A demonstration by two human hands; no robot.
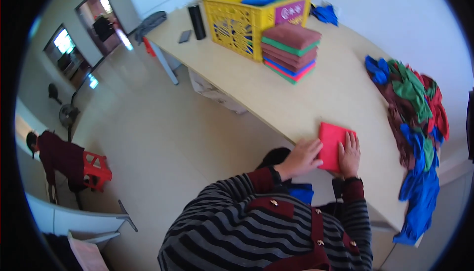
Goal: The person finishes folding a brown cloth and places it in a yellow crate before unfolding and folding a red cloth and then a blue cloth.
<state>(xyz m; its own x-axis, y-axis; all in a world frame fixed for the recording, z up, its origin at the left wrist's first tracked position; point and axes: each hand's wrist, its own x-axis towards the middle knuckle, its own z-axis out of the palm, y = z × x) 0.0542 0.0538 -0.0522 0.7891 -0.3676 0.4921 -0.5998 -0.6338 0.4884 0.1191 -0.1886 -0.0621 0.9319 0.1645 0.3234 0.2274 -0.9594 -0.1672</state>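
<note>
A red folded cloth (334, 140), squared off, lies flat at the near edge of the pale table (340, 98). My left hand (302, 157) touches its left side with fingers stretched out. On its right part lies my right hand (349, 155), flat, fingers extended. Farther off stands a neat stack of folded cloths (290, 54) in brown, green, blue and red. A loose heap of crumpled cloths (419, 105) in blue, green, red and brown runs along the table's right side, its blue end hanging toward the near corner.
Behind the stack is a yellow plastic crate (232, 29) holding blue and green cloth. Beside it are a black cylinder (196, 22) and a phone (185, 36). A blue cloth (326, 14) lies beyond the crate. To the left, a person (61, 157) bends near a red stool (97, 171).
</note>
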